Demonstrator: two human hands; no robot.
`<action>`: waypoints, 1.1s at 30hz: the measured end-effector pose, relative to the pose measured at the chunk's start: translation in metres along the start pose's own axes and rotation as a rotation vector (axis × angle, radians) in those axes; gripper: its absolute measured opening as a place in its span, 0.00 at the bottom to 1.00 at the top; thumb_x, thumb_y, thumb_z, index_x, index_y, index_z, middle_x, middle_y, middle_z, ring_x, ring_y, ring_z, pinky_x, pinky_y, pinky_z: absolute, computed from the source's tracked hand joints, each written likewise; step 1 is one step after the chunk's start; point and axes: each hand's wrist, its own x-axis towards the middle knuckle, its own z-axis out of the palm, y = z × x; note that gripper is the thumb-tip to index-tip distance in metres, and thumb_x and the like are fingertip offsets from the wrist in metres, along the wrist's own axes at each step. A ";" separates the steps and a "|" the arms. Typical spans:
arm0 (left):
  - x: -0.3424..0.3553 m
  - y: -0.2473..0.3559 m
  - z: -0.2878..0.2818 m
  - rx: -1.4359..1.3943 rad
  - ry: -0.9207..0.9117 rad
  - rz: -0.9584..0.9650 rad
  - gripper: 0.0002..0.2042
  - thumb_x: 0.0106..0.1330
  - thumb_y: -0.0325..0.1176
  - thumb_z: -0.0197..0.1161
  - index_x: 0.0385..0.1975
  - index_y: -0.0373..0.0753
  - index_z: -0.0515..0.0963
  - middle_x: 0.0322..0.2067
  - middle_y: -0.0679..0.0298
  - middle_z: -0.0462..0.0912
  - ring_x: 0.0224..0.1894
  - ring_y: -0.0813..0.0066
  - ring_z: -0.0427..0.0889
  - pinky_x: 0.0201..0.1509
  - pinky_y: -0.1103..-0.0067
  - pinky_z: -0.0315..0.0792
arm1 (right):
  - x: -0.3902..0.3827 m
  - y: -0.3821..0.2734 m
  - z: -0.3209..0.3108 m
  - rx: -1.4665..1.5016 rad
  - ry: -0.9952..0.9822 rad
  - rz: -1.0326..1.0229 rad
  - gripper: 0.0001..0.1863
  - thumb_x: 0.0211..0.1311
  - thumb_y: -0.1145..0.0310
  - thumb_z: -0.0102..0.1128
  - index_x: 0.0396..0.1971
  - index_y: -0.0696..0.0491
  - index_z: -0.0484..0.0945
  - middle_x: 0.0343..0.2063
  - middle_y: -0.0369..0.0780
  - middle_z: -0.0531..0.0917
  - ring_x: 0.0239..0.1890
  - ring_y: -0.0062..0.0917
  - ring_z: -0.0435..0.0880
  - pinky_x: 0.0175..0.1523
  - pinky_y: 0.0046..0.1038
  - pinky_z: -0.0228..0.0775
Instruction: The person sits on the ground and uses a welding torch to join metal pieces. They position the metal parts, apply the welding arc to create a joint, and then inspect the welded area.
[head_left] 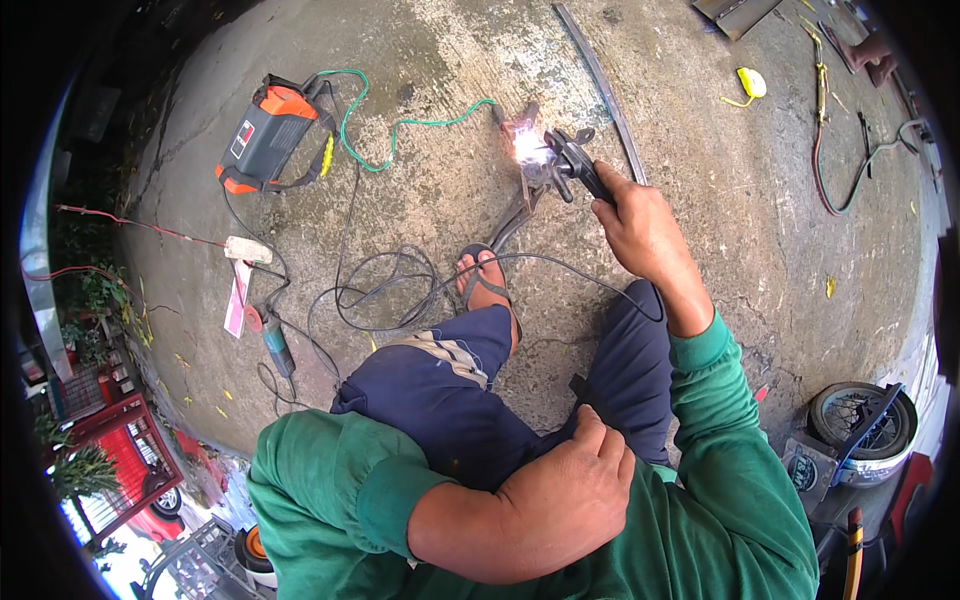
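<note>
My right hand [640,225] is wrapped round the black handle of a welding electrode holder [577,163]. Just beyond its jaws, a bright welding arc [530,147] glares on a metal workpiece [540,178] close to the ground. Glare hides the exact contact and most of the workpiece's shape. My left hand [575,490] rests over my lap, its fingers curled in. A small dark piece [579,385] shows by its fingertips; what the fingers hold, if anything, is hidden. A black cable [520,256] loops across the ground between my feet and toward my right knee.
An orange-and-black welding machine [272,135] stands at far left, its green cable [400,125] running toward the work. An angle grinder [279,350] lies at left. A long metal bar [605,90], a yellow tape measure [750,83] and a torch hose [822,150] lie right. My sandalled foot [487,285] is near the work.
</note>
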 end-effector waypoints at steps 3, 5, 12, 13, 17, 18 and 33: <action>0.000 -0.001 0.000 -0.012 -0.014 0.007 0.13 0.57 0.38 0.64 0.28 0.34 0.88 0.32 0.57 0.82 0.43 0.56 0.80 0.62 0.55 0.76 | -0.001 -0.001 0.001 0.005 0.006 0.018 0.28 0.68 0.69 0.62 0.66 0.62 0.75 0.39 0.61 0.86 0.47 0.56 0.87 0.55 0.51 0.78; 0.000 -0.005 0.000 -0.007 -0.019 0.018 0.13 0.58 0.38 0.64 0.28 0.34 0.88 0.32 0.56 0.82 0.43 0.56 0.80 0.62 0.55 0.76 | 0.005 -0.002 0.000 -0.004 0.012 0.018 0.27 0.68 0.69 0.62 0.66 0.62 0.75 0.39 0.61 0.86 0.47 0.56 0.87 0.55 0.51 0.78; 0.000 -0.007 0.002 0.000 -0.014 0.019 0.13 0.58 0.38 0.64 0.29 0.34 0.88 0.32 0.55 0.82 0.44 0.55 0.80 0.61 0.54 0.76 | 0.011 -0.002 -0.002 0.003 -0.020 0.035 0.27 0.69 0.68 0.62 0.65 0.63 0.75 0.41 0.62 0.86 0.49 0.56 0.86 0.57 0.50 0.77; 0.000 -0.008 0.002 -0.002 -0.016 0.019 0.13 0.58 0.38 0.64 0.29 0.34 0.88 0.32 0.55 0.82 0.44 0.55 0.80 0.61 0.54 0.76 | 0.012 -0.001 -0.003 0.009 -0.018 0.036 0.27 0.69 0.68 0.62 0.65 0.63 0.75 0.41 0.62 0.86 0.49 0.56 0.86 0.57 0.50 0.77; -0.001 -0.008 0.002 -0.007 -0.001 0.021 0.13 0.57 0.38 0.64 0.29 0.34 0.88 0.32 0.56 0.81 0.43 0.56 0.80 0.61 0.54 0.76 | 0.012 -0.001 -0.004 0.035 -0.021 0.049 0.26 0.69 0.68 0.62 0.65 0.63 0.76 0.41 0.62 0.86 0.49 0.56 0.87 0.57 0.50 0.78; -0.001 -0.008 0.002 -0.006 -0.001 0.020 0.13 0.57 0.38 0.64 0.29 0.34 0.88 0.32 0.56 0.81 0.43 0.56 0.80 0.61 0.55 0.76 | 0.012 -0.002 -0.004 0.041 -0.024 0.055 0.26 0.69 0.68 0.62 0.64 0.63 0.76 0.41 0.62 0.86 0.49 0.56 0.87 0.57 0.49 0.78; 0.001 -0.006 0.004 0.006 0.006 0.014 0.13 0.57 0.39 0.64 0.29 0.34 0.88 0.32 0.57 0.82 0.43 0.56 0.80 0.61 0.55 0.76 | 0.012 0.006 0.000 0.040 0.012 0.006 0.26 0.69 0.69 0.62 0.64 0.63 0.75 0.42 0.62 0.86 0.49 0.57 0.86 0.56 0.51 0.77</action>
